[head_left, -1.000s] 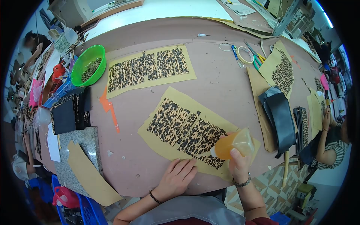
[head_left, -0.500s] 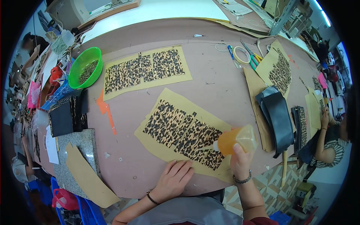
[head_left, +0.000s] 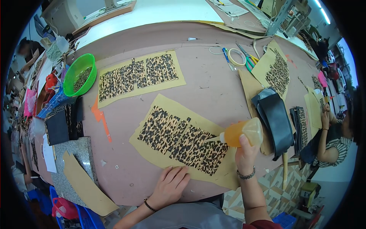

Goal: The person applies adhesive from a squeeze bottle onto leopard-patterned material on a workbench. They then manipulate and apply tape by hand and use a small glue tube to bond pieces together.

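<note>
Bottle point(head_left: 249, 129) lies sideways in the right hand point(head_left: 247, 153), nozzle point(head_left: 221, 137) over leopard-print pieces point(head_left: 187, 147).

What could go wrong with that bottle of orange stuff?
The right hand holds the squeeze bottle tipped, its nozzle over the leopard-print pieces, so the amber liquid might drip where nobody wants it. The left hand rests at just the near edge of the yellow paper, so the sheet might slide if bumped.
</note>
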Action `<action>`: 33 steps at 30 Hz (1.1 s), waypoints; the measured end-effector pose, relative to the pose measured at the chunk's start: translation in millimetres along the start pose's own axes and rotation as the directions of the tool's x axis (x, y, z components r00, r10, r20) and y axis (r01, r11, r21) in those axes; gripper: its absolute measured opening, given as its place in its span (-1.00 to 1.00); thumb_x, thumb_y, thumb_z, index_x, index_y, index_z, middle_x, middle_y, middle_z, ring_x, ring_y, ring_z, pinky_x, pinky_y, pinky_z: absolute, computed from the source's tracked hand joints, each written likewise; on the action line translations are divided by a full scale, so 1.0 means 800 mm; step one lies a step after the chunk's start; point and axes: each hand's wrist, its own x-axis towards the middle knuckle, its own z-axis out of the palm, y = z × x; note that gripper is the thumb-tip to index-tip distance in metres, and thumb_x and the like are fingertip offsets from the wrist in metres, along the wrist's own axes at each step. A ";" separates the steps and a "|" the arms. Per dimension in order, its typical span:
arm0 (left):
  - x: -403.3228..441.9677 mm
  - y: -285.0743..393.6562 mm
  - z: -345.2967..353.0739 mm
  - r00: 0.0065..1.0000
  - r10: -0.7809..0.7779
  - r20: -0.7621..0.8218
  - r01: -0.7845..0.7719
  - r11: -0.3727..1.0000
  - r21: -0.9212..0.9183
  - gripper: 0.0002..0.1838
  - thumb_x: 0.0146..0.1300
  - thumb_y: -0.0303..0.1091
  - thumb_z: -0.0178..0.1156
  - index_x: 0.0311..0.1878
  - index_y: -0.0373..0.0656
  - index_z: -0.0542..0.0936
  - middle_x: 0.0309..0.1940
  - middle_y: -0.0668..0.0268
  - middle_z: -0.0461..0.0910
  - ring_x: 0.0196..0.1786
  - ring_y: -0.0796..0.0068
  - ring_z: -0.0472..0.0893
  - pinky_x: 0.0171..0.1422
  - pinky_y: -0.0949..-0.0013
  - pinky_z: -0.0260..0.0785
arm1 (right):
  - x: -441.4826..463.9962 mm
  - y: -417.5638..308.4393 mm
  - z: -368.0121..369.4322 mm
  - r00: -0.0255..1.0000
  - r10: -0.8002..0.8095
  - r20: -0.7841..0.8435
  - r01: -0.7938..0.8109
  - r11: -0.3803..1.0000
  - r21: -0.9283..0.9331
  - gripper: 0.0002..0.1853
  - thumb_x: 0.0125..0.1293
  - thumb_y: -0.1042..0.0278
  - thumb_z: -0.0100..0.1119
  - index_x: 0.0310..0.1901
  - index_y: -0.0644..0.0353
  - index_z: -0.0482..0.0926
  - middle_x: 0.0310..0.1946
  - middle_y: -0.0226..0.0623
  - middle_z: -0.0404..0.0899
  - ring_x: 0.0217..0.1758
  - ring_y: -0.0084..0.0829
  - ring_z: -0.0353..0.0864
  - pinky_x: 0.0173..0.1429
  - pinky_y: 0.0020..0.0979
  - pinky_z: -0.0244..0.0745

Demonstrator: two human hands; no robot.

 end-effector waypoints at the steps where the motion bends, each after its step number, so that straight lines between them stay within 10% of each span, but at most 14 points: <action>1: 0.000 0.000 0.000 1.000 0.000 -0.002 0.000 1.000 0.002 -0.71 0.09 -0.48 0.12 -0.07 -0.15 0.58 0.12 0.24 0.52 0.15 0.27 0.47 0.31 0.12 0.25 | 0.003 0.003 -0.001 0.999 -0.041 -0.032 0.041 0.999 -0.011 -0.40 0.25 0.28 0.25 0.25 0.34 0.27 0.10 -0.10 0.46 0.15 -0.17 0.53 0.26 -0.15 0.41; 33: 0.000 0.005 -0.001 0.998 0.041 0.047 -0.042 0.999 0.028 -0.70 0.15 -0.41 0.08 -0.03 -0.16 0.57 0.17 0.25 0.50 0.12 0.25 0.45 0.34 0.01 0.19 | 0.012 0.006 -0.015 0.985 -0.063 -0.164 0.070 0.997 0.042 -0.46 0.30 0.35 0.22 0.24 0.34 0.29 0.11 -0.11 0.46 0.14 -0.20 0.54 0.24 -0.19 0.45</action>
